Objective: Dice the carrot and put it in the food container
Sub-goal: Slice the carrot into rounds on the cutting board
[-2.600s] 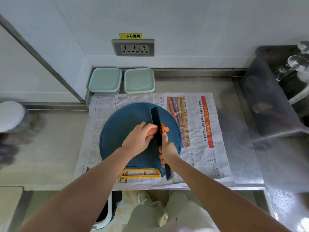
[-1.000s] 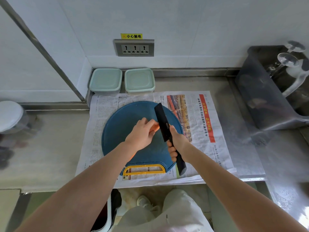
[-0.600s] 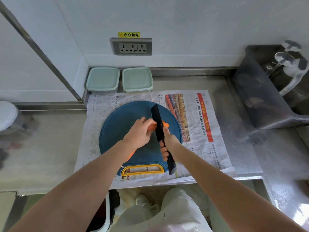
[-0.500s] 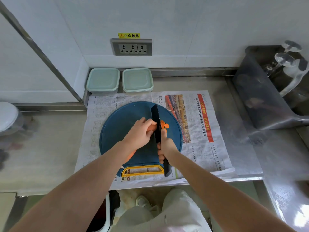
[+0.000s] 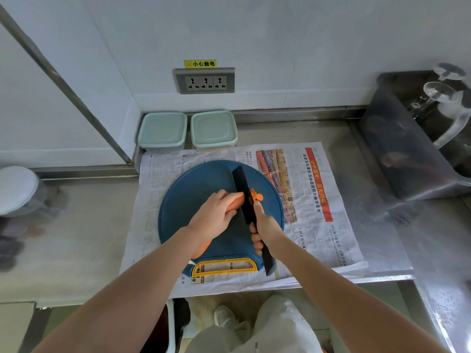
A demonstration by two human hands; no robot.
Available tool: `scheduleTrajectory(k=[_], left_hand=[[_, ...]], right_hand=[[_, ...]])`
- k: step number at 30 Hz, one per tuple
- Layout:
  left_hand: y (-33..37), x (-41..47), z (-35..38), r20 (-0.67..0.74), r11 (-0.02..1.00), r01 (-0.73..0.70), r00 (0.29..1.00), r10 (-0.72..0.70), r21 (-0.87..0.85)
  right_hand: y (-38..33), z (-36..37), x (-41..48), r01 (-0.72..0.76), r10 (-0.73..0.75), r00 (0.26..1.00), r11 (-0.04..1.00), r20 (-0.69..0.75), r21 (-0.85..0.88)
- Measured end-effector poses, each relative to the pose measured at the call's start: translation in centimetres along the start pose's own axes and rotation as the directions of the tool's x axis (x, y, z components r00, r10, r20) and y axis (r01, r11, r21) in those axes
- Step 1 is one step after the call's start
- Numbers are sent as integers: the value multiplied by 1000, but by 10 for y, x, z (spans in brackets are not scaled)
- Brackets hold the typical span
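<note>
On board [image 5: 188,194], head cam: pinning carrot [image 5: 235,201] under curled left hand [image 5: 214,217], gripping knife [image 5: 243,192] tight in right hand [image 5: 265,225]. Brought it back down after lifting a sec ago, so still just slicing, couple slices [image 5: 257,196] off. Behind: two containers [image 5: 163,129], lidded, can't tell what's inside.

Orange carrot [image 5: 235,202], black knife [image 5: 244,193], blue cutting board [image 5: 193,197], mint-green containers [image 5: 163,129].

One head-worn wide-angle view, looking steeply down, close over the counter [image 5: 76,238], facing the wall [image 5: 280,34]
</note>
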State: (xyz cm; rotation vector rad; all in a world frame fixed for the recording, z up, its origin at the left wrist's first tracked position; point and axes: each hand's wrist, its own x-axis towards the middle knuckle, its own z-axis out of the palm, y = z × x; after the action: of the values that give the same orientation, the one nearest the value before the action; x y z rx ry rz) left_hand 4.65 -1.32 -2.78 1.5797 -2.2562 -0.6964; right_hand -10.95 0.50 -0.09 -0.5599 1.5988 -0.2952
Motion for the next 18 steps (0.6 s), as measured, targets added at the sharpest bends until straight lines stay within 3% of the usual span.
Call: scheduleTrajectory(k=[18], left_hand=[[0, -1, -1, 4, 999, -11, 1000, 10, 42]], right_hand=[[2, -24, -28, -31, 24, 996, 996, 82, 83]])
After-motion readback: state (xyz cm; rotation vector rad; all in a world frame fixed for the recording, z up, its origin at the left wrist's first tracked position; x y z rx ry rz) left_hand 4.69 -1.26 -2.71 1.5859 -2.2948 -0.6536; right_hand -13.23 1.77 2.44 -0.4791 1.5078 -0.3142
